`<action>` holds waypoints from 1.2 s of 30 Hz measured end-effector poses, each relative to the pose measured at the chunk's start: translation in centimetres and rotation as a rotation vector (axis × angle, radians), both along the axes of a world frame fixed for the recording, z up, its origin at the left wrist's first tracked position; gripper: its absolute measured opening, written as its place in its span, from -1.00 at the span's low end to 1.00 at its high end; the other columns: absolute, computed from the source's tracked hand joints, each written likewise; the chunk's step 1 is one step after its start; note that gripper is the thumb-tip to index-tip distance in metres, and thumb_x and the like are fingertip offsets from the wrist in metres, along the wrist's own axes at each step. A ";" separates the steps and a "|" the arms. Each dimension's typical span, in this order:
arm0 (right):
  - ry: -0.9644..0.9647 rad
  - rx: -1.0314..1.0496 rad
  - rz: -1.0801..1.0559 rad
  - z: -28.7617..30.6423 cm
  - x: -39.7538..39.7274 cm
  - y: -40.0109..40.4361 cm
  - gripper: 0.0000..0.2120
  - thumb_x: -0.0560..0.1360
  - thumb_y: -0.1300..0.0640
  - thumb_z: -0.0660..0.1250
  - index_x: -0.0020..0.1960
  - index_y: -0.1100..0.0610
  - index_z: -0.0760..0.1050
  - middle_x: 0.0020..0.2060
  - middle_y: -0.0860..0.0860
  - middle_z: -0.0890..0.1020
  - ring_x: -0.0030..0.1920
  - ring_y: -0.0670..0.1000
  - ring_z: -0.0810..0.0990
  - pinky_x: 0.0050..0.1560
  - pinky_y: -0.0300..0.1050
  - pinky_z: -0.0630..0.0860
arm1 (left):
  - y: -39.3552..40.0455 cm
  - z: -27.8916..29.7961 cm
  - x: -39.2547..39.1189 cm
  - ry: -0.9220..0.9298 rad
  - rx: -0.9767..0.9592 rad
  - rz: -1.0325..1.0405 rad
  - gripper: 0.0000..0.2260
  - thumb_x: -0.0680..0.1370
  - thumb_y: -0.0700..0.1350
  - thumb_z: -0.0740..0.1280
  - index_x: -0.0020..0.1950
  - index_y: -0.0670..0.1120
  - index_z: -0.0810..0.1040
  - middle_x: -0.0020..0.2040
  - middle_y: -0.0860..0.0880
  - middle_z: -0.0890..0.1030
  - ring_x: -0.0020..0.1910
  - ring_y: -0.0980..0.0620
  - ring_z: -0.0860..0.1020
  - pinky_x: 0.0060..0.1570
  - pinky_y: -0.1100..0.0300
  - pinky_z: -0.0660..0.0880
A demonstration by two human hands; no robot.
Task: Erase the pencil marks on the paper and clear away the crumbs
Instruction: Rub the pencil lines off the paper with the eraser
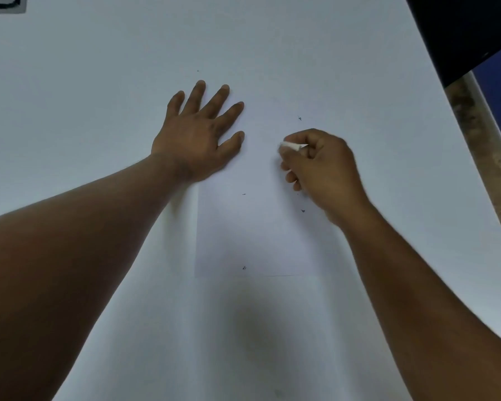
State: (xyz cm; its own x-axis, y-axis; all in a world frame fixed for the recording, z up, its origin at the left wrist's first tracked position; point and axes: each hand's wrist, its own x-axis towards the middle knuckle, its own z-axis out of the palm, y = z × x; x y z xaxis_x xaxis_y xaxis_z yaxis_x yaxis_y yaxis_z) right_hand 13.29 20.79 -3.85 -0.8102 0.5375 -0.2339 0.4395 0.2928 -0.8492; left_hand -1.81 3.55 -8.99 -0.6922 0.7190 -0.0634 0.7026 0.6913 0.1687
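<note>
My left hand (pixel 198 134) lies flat with the fingers straight and spread, palm down on the upper left corner of the paper (pixel 261 235), holding nothing and only pressing the sheet to the white table (pixel 99 68). The paper sits in the middle of the table, its near and left edges faintly visible, its far edge lost against the white surface. Across the sheet no drawn lines are visible, so I judge the erasing largely done, though faint strokes could escape this soft view. What shows instead are small dark specks: one near the bottom edge (pixel 244 268), one at mid-sheet (pixel 244 194), one just below my right wrist (pixel 302 211) and one above my right hand (pixel 300 118); whether these are eraser crumbs or leftover marks I cannot tell for certain, but crumbs seem likelier. To the right, my right hand (pixel 321 166) is curled with the fingers and thumb pinching a small white eraser (pixel 292 145), its tip held at or just above the sheet's upper right part. The remaining work, as I judge it, is any last rubbing under the eraser and then the whole of the clearing step, since the specks lie scattered and unswept
</note>
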 end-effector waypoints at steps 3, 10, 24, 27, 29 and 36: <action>-0.019 0.253 0.044 -0.4 -0.2 -0.2 -0.89 0.51 0.06 0.35 -0.03 0.05 0.62 -0.27 -0.08 0.66 -0.22 -0.04 0.66 -0.12 -0.02 0.63 | 0.0 0.0 0.0 -0.006 -0.004 0.001 -0.38 0.63 0.32 -0.12 0.67 0.15 0.09 0.70 0.02 0.02 0.67 -0.17 -0.09 0.60 -0.20 -0.13; 0.082 0.487 0.220 -1.4 -0.3 -4.1 -0.87 0.47 0.12 0.31 -0.08 0.16 0.59 -0.37 0.06 0.61 -0.31 0.13 0.58 -0.24 -0.02 0.53 | 0.0 -0.3 -0.2 0.000 -0.024 -0.004 -0.30 0.58 0.43 -0.13 0.67 0.17 0.04 0.70 0.03 -0.01 0.67 -0.15 -0.11 0.59 -0.23 -0.13; 0.133 -0.066 -0.305 0.2 3.9 4.4 -0.88 0.59 0.20 0.32 0.04 0.05 0.61 -0.25 -0.01 0.64 -0.32 -0.11 0.56 -0.29 -0.21 0.48 | 0.0 -0.1 -0.1 0.005 -0.008 -0.010 -0.38 0.64 0.30 -0.14 0.67 0.13 0.07 0.70 0.01 0.01 0.67 -0.18 -0.09 0.59 -0.23 -0.12; 0.227 -0.016 -0.157 -0.4 4.9 -0.8 -0.82 0.63 0.25 0.22 0.05 0.00 0.50 -0.18 0.01 0.66 -0.21 -0.07 0.63 -0.15 -0.20 0.52 | 0.0 -0.2 0.0 0.016 -0.011 -0.013 -0.43 0.66 0.21 -0.16 0.67 0.12 0.07 0.70 0.00 0.02 0.66 -0.20 -0.08 0.59 -0.24 -0.11; 0.251 0.160 0.030 -1.0 6.1 -5.8 -0.86 0.62 0.17 0.21 0.11 0.04 0.51 -0.05 0.02 0.68 -0.04 0.02 0.66 0.02 -0.08 0.55 | 0.0 -0.3 0.0 0.015 -0.009 -0.010 -0.44 0.67 0.17 -0.15 0.67 0.11 0.08 0.70 -0.01 0.03 0.66 -0.20 -0.07 0.59 -0.24 -0.10; 0.156 0.576 0.639 -3.6 10.1 -12.7 -0.63 0.65 0.18 0.18 0.41 0.32 0.36 0.37 0.16 0.51 0.52 0.16 0.26 0.49 0.21 0.20 | 0.0 -0.3 -0.2 0.017 -0.015 -0.026 -0.45 0.68 0.16 -0.15 0.68 0.11 0.07 0.70 -0.02 0.03 0.66 -0.22 -0.07 0.58 -0.26 -0.10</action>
State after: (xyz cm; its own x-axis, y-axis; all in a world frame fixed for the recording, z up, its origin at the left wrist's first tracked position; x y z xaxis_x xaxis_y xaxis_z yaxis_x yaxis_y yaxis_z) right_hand 23.39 8.07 -7.41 -0.9969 -0.0301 0.0733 -0.0645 0.8453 -0.5304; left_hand -1.97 3.56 -9.30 -0.6743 0.7358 -0.0629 0.7230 0.6751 0.1464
